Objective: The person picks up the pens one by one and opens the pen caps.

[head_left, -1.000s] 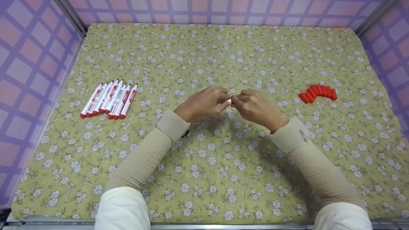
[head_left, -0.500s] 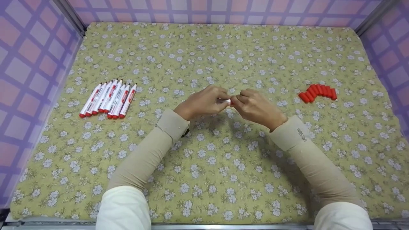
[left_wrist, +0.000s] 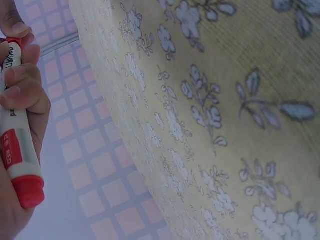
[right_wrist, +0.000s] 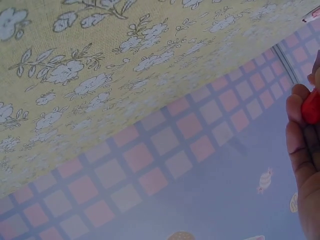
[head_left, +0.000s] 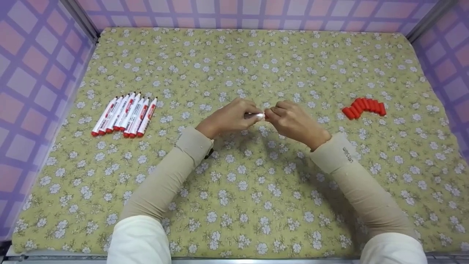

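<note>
The left hand and the right hand met just above the middle of the tabletop, which was covered by a yellow-green cloth printed with white flowers. Between them they held one white marker, its long axis running left to right across the scene, roughly level with the cloth. The left hand's grip was curled round the white barrel; the left wrist view showed the fingers wrapped over the marker, with its red end plug sticking out past the palm, so that end pointed left. The marker's other end pointed right, into the right hand. There the grip was pinched together on a red cap, seen as a sliver of red between the fingertips in the right wrist view. Whether the cap sat fully on the marker or slightly off it could not be told, as the fingers hid the joint.

Well to the left lay a row of markers, side by side and touching, their long axes slanting from near-left to far-right, red plugs at the near end. Well to the right, a curved row of loose red caps lay packed together. Purple checked walls closed in the tabletop on three sides.
</note>
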`<state>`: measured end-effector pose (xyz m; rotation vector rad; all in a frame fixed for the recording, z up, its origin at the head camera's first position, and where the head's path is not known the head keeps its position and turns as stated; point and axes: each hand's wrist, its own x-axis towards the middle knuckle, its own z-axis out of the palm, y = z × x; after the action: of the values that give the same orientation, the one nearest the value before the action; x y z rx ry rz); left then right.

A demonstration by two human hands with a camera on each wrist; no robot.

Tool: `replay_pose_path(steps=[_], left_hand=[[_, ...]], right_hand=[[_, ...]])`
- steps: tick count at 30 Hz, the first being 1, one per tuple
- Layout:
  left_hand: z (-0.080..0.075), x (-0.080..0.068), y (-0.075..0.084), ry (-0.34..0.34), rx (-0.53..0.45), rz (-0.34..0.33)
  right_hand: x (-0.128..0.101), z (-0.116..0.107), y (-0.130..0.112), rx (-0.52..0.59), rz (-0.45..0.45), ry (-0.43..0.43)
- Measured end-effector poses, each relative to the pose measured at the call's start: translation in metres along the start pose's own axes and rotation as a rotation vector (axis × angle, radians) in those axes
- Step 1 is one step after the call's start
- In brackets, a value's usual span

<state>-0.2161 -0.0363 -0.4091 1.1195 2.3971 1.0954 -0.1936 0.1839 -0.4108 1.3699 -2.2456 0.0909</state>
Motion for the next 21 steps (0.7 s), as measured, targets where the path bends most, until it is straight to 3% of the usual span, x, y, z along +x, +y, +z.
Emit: replay_pose_path(steps=[8, 17, 21], left_hand=[[-0.007, -0.009, -0.006, 0.02, -0.023, -0.099], [-0.015, -0.021, -0.017, 0.068, -0.024, -0.128], [-0.019, -0.026, -0.022, 0.103, -0.018, -0.174]], right_hand=[[-0.001, -0.003, 0.004, 0.026, 0.046, -0.013], [-0.002, -0.005, 0.006, 0.013, 0.059, -0.011], [-0.003, -0.006, 0.005, 0.003, 0.066, -0.021]])
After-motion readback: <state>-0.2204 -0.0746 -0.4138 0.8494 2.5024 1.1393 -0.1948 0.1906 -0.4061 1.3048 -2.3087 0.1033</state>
